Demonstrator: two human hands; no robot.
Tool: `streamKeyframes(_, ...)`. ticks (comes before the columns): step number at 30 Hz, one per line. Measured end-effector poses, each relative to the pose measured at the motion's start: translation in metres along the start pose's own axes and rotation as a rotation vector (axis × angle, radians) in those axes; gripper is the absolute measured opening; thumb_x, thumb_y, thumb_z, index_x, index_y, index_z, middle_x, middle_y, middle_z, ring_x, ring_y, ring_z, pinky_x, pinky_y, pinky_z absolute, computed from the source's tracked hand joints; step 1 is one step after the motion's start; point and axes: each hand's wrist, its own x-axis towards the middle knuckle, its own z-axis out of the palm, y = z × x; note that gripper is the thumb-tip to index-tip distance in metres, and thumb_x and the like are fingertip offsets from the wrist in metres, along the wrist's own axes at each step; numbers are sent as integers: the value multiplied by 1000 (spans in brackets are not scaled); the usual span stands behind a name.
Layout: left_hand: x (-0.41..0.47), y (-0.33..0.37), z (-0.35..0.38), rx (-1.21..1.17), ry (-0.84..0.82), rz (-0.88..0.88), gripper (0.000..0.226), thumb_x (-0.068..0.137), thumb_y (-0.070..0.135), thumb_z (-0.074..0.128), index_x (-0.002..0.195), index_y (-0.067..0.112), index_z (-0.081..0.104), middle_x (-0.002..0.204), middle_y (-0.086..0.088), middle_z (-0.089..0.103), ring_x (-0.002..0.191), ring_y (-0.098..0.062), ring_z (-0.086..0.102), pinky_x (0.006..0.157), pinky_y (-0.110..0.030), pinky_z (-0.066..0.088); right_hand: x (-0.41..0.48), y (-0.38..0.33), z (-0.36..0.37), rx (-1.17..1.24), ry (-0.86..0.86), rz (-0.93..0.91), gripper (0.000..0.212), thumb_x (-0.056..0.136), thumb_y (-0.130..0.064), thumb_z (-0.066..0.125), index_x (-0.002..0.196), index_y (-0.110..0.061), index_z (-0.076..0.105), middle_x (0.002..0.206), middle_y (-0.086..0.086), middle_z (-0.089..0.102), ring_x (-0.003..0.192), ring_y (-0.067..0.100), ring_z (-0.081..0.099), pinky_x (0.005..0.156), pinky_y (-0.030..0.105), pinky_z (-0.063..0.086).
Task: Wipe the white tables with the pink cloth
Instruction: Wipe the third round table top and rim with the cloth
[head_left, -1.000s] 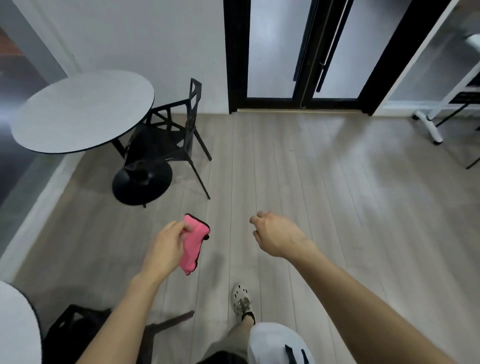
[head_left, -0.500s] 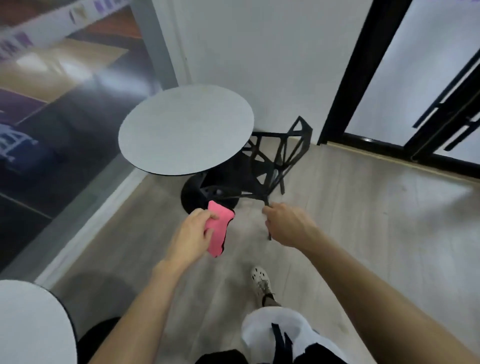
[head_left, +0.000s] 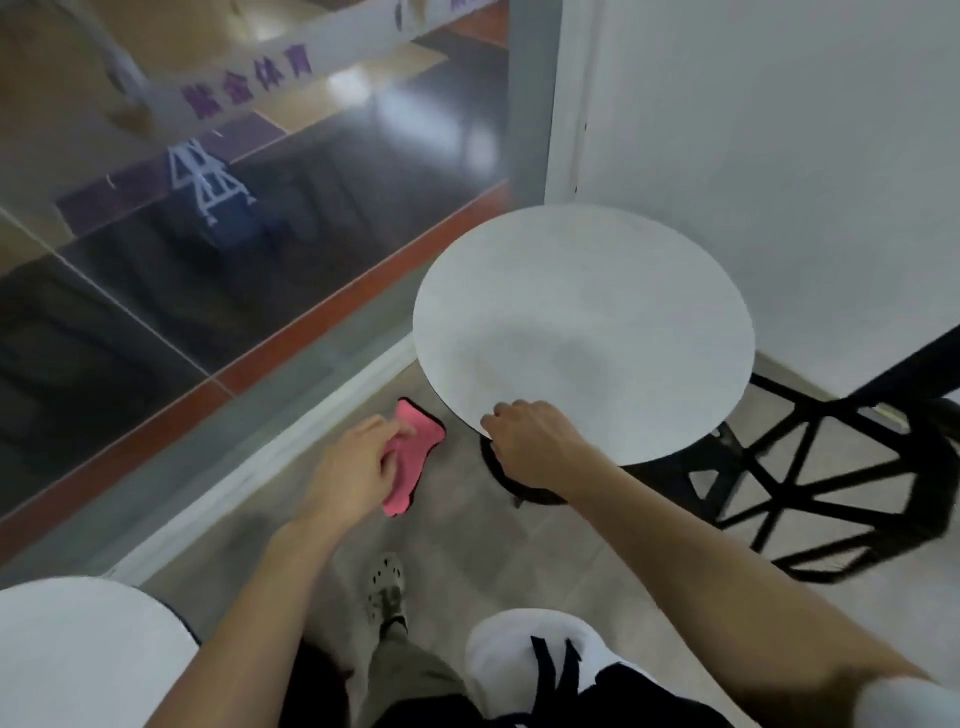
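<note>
- The left hand (head_left: 358, 470) pinches the pink cloth (head_left: 415, 452) between thumb and fingers at the person's 11 o'clock. The cloth hangs over the floor just beside the round white table (head_left: 582, 322), off its rim at about 8 o'clock, and touches no tabletop. A light pinch on a dangling fold could let it drop and pick up grit, which would then smear across the top.
- The right hand (head_left: 530, 447) sits at the table's 6 o'clock rim, fingers loosely curled and holding nothing visible. I cannot tell whether it touches the rim. The top seems to stand on a single dark base (head_left: 519, 491), so weight on that edge could rock or tip it.
- The black chair (head_left: 831, 483) stands close at the table's 4 o'clock. A wide sweep or a sidestep that way could catch an arm or hip on its frame.
- The table's 12 o'clock edge lies near the wall (head_left: 779, 130), the longest reach, and so the likeliest patch to be missed.
- A second white table (head_left: 78, 654) lies at the person's 7 o'clock, near the left elbow, and pulling the arm back could knock it.
- The shoe (head_left: 387, 587) is near the base, so a step forward could stub it.
</note>
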Motion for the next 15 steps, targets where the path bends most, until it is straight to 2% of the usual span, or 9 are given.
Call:
streamKeyframes(4,89,-67,-21,15,-89,103,47,91,26,38,115,38,75,105,14,68,90,-18,68,78,-41,58,82,-3,-7,25,17,117,13,102,-19,53,112,-16,62,106,3,63,95,28,65,70,36,37)
streamKeyframes(8,181,-97,-48,84,-186,302,42,87,21,45,117,36,70,107,9,72,89,-26,70,75,-43,58,126,-8,-20,89,-26,339,15,106,-21,49,115,-14,59,110,5,61,99,30,64,72,37,38)
streamKeyframes(10,223,-88,-61,132,-285,399,37,85,18,46,116,36,58,101,6,70,84,-30,69,73,-46,58,137,-6,-25,153,11,461,22,107,-25,51,124,-14,57,117,6,61,106,31,64,75,39,42)
streamKeyframes(11,244,-80,-65,165,-332,456,35,87,16,49,115,35,51,100,6,70,82,-31,68,73,-47,58,140,-2,-25,197,56,514,35,107,-31,55,137,-14,54,128,7,60,115,32,62,81,40,46)
streamKeyframes(13,282,-55,-66,208,-412,580,34,91,10,56,116,31,45,103,5,71,86,-32,70,75,-48,58,141,8,-23,316,179,621,75,101,-46,68,162,-15,37,161,8,46,142,31,50,104,43,50)
streamKeyframes(15,316,-23,-60,217,-476,713,33,94,9,58,113,31,42,106,6,72,87,-28,70,78,-47,58,144,23,-20,459,286,718,104,92,-63,74,171,-19,22,177,2,27,161,24,28,123,43,36)
